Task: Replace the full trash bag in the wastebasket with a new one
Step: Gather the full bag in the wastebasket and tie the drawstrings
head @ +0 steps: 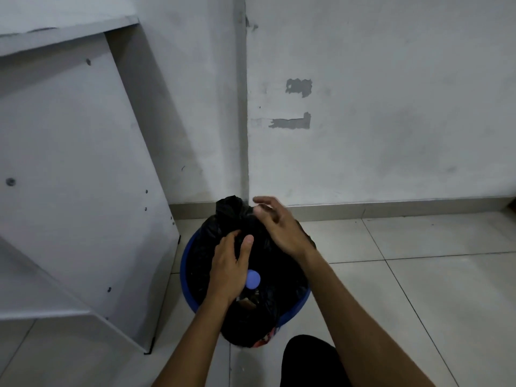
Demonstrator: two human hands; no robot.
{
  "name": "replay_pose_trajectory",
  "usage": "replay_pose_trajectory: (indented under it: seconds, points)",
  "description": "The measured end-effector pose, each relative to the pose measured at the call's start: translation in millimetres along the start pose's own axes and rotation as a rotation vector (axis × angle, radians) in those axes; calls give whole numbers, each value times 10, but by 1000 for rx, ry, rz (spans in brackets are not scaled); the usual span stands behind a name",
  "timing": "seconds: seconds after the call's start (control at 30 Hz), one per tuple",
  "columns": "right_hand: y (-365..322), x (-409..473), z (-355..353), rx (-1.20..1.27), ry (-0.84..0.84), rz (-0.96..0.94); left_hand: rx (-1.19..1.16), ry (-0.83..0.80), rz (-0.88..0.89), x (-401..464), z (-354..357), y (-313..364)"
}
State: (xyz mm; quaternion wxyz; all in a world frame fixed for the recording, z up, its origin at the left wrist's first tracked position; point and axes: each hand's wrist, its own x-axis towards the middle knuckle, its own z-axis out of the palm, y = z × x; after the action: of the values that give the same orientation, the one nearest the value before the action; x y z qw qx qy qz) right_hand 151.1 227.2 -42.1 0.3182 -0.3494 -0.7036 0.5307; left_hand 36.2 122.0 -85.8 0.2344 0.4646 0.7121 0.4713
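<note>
A blue round wastebasket (184, 265) stands on the tiled floor near the wall corner. A full black trash bag (279, 277) fills it, with its far edge bunched into a peak (230, 208). My left hand (230, 263) pinches the black plastic near the middle of the bag. My right hand (279, 224) hovers over the bunched far part with its fingers spread and blurred; whether it touches the plastic is unclear. A light blue bottle cap (252, 279) and some rubbish show in the bag's mouth.
A white cabinet panel (83, 191) leans close on the wastebasket's left. A white wall (363, 135) with a grey skirting runs behind. Pale floor tiles (418, 275) extend to the right. My dark-clothed knee (310, 358) is just below the wastebasket.
</note>
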Motion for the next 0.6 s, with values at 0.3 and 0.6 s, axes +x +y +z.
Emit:
replay_pose_trajectory:
  seconds: [0.3,0.6]
  points:
    - [407,-305,457,-290,-2,-43,11,295,27,210,-90,-31]
    - [377,-405,498,-335,40,44,335,1,-216,1010,-189,-99]
